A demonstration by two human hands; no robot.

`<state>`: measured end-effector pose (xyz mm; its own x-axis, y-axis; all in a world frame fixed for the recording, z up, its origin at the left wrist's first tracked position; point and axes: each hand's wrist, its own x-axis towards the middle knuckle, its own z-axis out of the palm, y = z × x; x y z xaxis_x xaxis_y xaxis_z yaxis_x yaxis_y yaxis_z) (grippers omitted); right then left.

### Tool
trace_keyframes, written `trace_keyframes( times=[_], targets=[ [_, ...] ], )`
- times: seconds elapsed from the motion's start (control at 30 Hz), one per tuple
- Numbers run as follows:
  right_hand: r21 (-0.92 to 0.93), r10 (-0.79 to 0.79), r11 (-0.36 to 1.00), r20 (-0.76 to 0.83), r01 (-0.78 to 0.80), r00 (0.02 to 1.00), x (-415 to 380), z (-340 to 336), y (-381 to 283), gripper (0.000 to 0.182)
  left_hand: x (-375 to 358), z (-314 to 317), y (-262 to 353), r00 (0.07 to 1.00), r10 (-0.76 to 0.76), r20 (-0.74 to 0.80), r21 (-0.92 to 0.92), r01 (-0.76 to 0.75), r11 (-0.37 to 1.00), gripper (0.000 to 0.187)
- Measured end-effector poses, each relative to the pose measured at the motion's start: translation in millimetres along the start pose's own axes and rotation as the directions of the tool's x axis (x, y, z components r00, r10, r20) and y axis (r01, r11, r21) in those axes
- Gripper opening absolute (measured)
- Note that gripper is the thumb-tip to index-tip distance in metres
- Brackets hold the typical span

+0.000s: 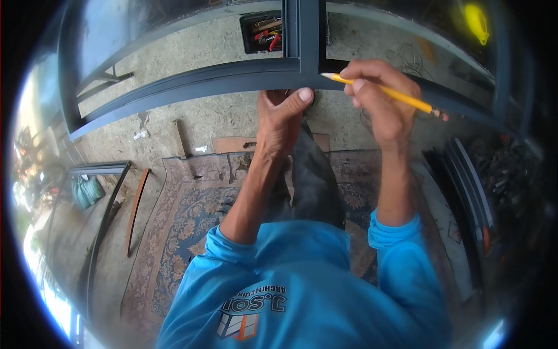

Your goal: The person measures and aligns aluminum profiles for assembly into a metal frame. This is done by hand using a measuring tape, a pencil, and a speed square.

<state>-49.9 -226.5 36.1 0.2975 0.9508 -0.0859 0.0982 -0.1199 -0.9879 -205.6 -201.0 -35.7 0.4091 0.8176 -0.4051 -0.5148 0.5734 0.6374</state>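
Observation:
A yellow pencil (pixel 401 98) is held in my right hand (pixel 383 96), its pale tip over the dark grey metal frame (pixel 250 80) near the joint with the upright bar. My left hand (pixel 282 116) is at the near edge of the frame, just left of the pencil tip. Its thumb lies against the bar's edge, and its other fingers are mostly hidden under the bar. The frame runs across the view in front of me, with the upright bar (pixel 313 35) going away from me.
A black toolbox (pixel 250 41) with red-handled tools stands on the floor beyond the frame. A patterned rug (pixel 180 232) lies below me. Dark metal profiles (pixel 465 192) are on the right, a green bag (pixel 87 191) on the left. Something bright yellow (pixel 476 23) is at upper right.

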Motion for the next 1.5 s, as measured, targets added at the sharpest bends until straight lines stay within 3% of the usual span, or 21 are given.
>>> trace_keyframes(
  times=[0.3,0.4,0.43,0.53,0.63,0.7,0.77,0.83,0.87,0.93,0.97,1.0,1.03,1.07,1.1,1.13,1.2,1.23,1.3,1.37,1.5],
  targets=[
    [-0.026,-0.088,0.996,-0.069,0.086,0.994,-2.5,14.3,10.8,0.010,-9.3,8.2,-0.4,0.988,-0.026,-0.150,0.035,0.031,0.999,0.039],
    [0.523,0.344,0.798,0.012,-0.299,0.939,-8.8,1.9,-8.0,0.021,-6.9,5.0,-6.2,0.995,-0.099,-0.002,0.100,0.098,0.990,0.050],
    [0.591,0.267,0.778,-0.003,-0.213,0.964,-6.5,-11.1,-6.1,0.031,-13.1,2.4,-4.4,0.991,-0.115,-0.062,0.155,0.124,0.980,0.064],
    [0.139,0.089,0.990,-0.487,-0.024,0.869,14.5,-86.7,-28.0,0.039,-31.9,-19.6,3.4,0.964,-0.266,-0.016,0.353,0.254,0.900,0.093],
    [-0.317,-0.037,0.906,-0.719,-0.281,0.694,50.1,-202.0,-28.5,0.045,-54.0,-49.6,12.8,0.941,-0.330,-0.074,0.554,0.314,0.771,0.083],
    [-0.337,0.156,0.805,-0.674,-0.488,0.722,80.0,-255.1,-31.1,0.038,-67.3,-74.7,13.8,0.916,-0.377,-0.139,0.602,0.381,0.702,0.071],
    [-0.843,-0.321,0.506,-0.381,-0.184,0.867,137.8,-249.2,-7.0,0.028,-86.7,-95.7,4.7,0.884,-0.421,-0.202,0.670,0.439,0.598,0.064],
    [-0.845,-0.138,0.456,-0.378,-0.280,0.916,184.7,-238.9,9.1,0.030,-92.7,-91.9,-11.8,0.881,-0.462,-0.106,0.630,0.419,0.654,0.055],
    [-0.902,-0.205,0.340,-0.348,-0.267,0.915,213.4,-241.9,32.8,0.038,-85.1,-77.2,-8.3,0.882,-0.469,-0.038,0.789,0.315,0.528,0.044],
    [-0.918,0.060,0.258,-0.297,-0.302,0.953,254.5,-255.5,58.7,0.055,-74.4,-41.6,3.6,0.884,-0.466,0.039,0.928,0.141,0.346,0.031],
    [-0.873,0.232,0.372,-0.243,-0.317,0.942,277.1,-270.6,69.6,0.047,-67.9,-25.2,7.7,0.896,-0.441,0.047,0.913,0.141,0.384,0.030],
    [-0.933,0.122,0.309,-0.154,-0.185,0.981,277.8,-266.4,84.2,0.032,-61.5,-17.1,9.7,0.892,-0.446,0.072,0.900,0.135,0.415,0.027],
    [-0.751,0.095,0.543,-0.390,-0.376,0.916,273.6,-256.9,56.0,0.031,-60.7,-8.4,15.5,0.889,-0.448,0.097,0.886,0.128,0.446,0.024],
    [-0.523,0.427,0.669,-0.313,-0.529,0.849,263.1,-233.8,11.2,0.022,-61.3,2.7,26.5,0.893,-0.446,0.058,0.884,0.161,0.438,0.024],
    [-0.533,0.500,0.589,-0.350,-0.608,0.792,271.1,-235.0,1.3,0.023,-54.9,18.5,39.2,0.910,-0.404,0.090,0.895,0.104,0.434,0.022],
    [-0.384,0.524,0.751,-0.150,-0.538,0.838,276.9,-264.1,8.7,0.026,-49.6,29.3,47.8,0.923,-0.362,0.132,0.902,0.040,0.430,0.021],
    [-0.335,0.580,0.740,-0.123,-0.584,0.805,259.8,-273.4,-26.5,0.043,-50.9,34.7,65.4,0.961,-0.162,0.224,0.902,-0.141,0.408,0.019],
    [-0.125,0.277,0.944,-0.207,-0.306,0.938,240.6,-292.3,1.2,0.033,-50.6,31.8,72.9,0.941,0.039,0.336,0.882,-0.329,0.338,0.018],
    [-0.066,0.382,0.918,-0.119,-0.391,0.917,168.1,-267.3,-33.7,0.027,-40.4,14.1,90.8,0.879,0.266,0.395,0.856,-0.457,0.240,0.023],
    [-0.029,0.244,0.960,-0.403,-0.279,0.882,73.5,-195.3,-46.1,0.019,-27.8,1.3,108.5,0.778,0.333,0.532,0.828,-0.560,-0.015,0.034],
    [0.190,0.460,0.882,-0.147,-0.431,0.876,-81.4,-60.9,-32.2,0.012,-23.2,-21.3,132.4,0.737,0.145,0.660,0.751,-0.652,-0.105,0.075]
  ],
)
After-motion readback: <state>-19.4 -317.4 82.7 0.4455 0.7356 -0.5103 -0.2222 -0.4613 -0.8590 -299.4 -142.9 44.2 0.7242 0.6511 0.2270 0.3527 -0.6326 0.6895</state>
